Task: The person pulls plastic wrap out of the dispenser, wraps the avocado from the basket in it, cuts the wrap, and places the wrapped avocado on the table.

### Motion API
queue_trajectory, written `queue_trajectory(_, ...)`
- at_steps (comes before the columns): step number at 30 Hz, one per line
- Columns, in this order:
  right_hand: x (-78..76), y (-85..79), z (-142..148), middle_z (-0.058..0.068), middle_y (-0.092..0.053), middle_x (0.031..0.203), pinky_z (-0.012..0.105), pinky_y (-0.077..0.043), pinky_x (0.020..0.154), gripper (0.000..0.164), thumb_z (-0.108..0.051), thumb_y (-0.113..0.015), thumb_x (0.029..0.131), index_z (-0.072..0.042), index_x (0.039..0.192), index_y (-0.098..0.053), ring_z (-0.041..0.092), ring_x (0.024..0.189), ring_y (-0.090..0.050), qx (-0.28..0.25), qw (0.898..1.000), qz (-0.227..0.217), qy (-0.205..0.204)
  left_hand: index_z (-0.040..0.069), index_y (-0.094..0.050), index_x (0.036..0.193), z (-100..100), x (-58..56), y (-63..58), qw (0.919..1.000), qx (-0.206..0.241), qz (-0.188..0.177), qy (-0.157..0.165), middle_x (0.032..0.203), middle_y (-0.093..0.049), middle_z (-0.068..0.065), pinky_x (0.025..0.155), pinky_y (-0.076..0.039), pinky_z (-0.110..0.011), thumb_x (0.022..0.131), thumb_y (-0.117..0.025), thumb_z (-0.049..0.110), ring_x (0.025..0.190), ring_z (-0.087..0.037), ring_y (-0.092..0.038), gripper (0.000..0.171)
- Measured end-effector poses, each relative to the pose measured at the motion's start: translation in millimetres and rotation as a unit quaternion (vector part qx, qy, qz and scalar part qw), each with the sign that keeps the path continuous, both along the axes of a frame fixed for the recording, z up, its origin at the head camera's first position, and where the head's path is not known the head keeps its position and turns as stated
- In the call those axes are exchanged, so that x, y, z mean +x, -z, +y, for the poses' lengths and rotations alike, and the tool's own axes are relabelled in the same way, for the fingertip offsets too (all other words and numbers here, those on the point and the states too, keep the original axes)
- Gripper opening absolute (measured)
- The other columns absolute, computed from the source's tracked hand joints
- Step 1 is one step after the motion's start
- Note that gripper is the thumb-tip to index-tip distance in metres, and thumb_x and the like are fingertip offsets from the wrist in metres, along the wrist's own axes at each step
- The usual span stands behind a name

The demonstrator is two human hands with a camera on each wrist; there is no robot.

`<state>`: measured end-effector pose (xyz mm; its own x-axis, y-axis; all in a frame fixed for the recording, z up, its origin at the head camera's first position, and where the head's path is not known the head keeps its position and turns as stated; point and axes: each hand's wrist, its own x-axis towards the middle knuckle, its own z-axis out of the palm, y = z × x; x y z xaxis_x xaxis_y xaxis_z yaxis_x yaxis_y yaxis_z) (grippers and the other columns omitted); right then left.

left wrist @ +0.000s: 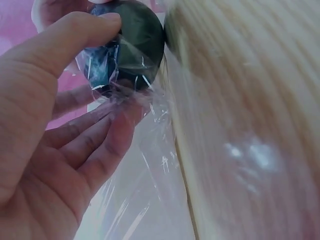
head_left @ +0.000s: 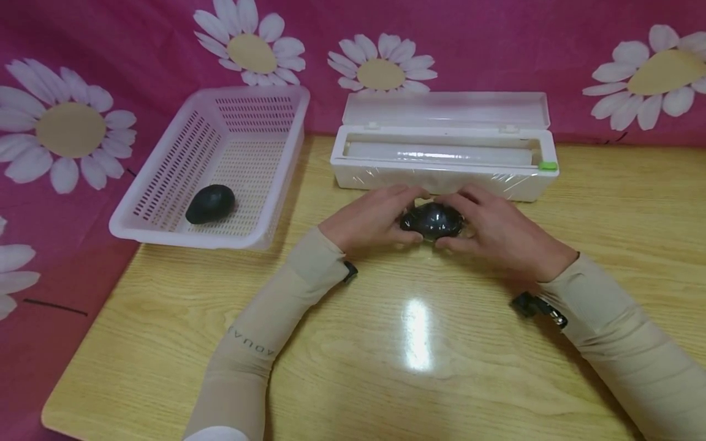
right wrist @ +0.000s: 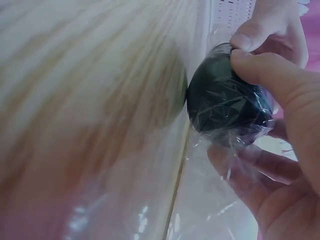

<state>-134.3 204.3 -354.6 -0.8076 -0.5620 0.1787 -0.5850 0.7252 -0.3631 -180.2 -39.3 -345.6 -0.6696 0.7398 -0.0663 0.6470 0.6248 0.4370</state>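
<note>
A dark avocado (head_left: 432,220) in clear, shiny cling film rests on the wooden table, gripped from both sides. My left hand (head_left: 372,220) holds its left end, the thumb on the near side and the other fingers around the far side. Opposite it, my right hand (head_left: 496,229) grips the right end in the same way. In the left wrist view, crumpled cling film (left wrist: 160,107) bunches under the fingers beside the fruit. The right wrist view shows wrinkled film tight over the avocado (right wrist: 225,95). Part of the fruit is hidden by the fingers.
Just behind my hands stands a white cling film dispenser (head_left: 353,177), lid raised, with a film roll (head_left: 441,152) inside and a green slider (head_left: 548,166). At the left is a white slotted basket (head_left: 182,240) containing another dark avocado (head_left: 211,204). A flowered pink cloth hangs behind.
</note>
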Motion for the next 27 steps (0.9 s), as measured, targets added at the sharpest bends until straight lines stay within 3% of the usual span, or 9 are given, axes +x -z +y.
queue_trajectory(6,-0.6,0.4,-0.5,0.013,-0.056,0.132,0.046,-0.055,0.098,0.063,-0.031,-0.085,0.086,-0.005,0.137,-0.059,0.024,0.116,-0.054,-0.003,1.0,0.0,-0.001,0.012,-0.056,0.14,0.4,-1.2,-0.8,0.9999,0.005,0.01,0.0,0.137,-0.065,-0.006,0.106,-0.053,-0.031,0.092,-0.077,0.04,0.118,-0.014,-0.062,0.06)
queue_trajectory(13,-1.8,0.5,0.5,0.015,-0.055,0.135,0.05,-0.048,0.106,0.063,-0.03,-0.086,0.085,-0.004,0.136,-0.059,0.029,0.124,-0.05,-0.003,1.0,0.015,-0.007,0.014,-0.059,0.139,-1.2,-2.9,-1.1,0.9986,0.0,0.051,0.009,0.144,-0.059,-0.005,0.119,-0.044,-0.036,0.091,-0.079,0.042,0.135,-0.021,-0.051,0.059)
queue_trajectory(17,-2.5,-0.5,0.8,0.016,-0.053,0.142,0.053,-0.043,0.112,0.068,-0.027,-0.087,0.084,-0.005,0.14,-0.056,0.032,0.132,-0.048,-0.007,1.0,0.026,-0.015,0.014,-0.06,0.136,-2.6,-2.8,-1.9,0.9976,0.009,0.068,0.012,0.142,-0.054,-0.005,0.118,-0.042,-0.033,0.091,-0.078,0.043,0.134,-0.02,-0.048,0.056)
queue_trajectory(22,-1.8,-1.4,2.2,0.016,-0.052,0.144,0.053,-0.04,0.113,0.074,-0.026,-0.089,0.082,-0.005,0.144,-0.054,0.034,0.135,-0.046,-0.016,0.999,0.035,-0.024,0.016,-0.058,0.14,-3.5,-1.6,-3.2,0.9977,0.005,0.066,0.011,0.142,-0.054,-0.003,0.118,-0.041,-0.032,0.092,-0.077,0.046,0.133,-0.018,-0.048,0.06)
queue_trajectory(27,-0.1,-0.8,3.3,0.014,-0.054,0.139,0.05,-0.04,0.111,0.072,-0.028,-0.09,0.08,-0.005,0.14,-0.058,0.032,0.134,-0.046,-0.022,0.998,0.04,-0.032,0.017,-0.061,0.136,-4.6,0.0,-3.0,0.9979,0.004,0.062,0.018,0.139,-0.055,-0.004,0.116,-0.044,-0.033,0.093,-0.075,0.047,0.131,-0.018,-0.049,0.055)
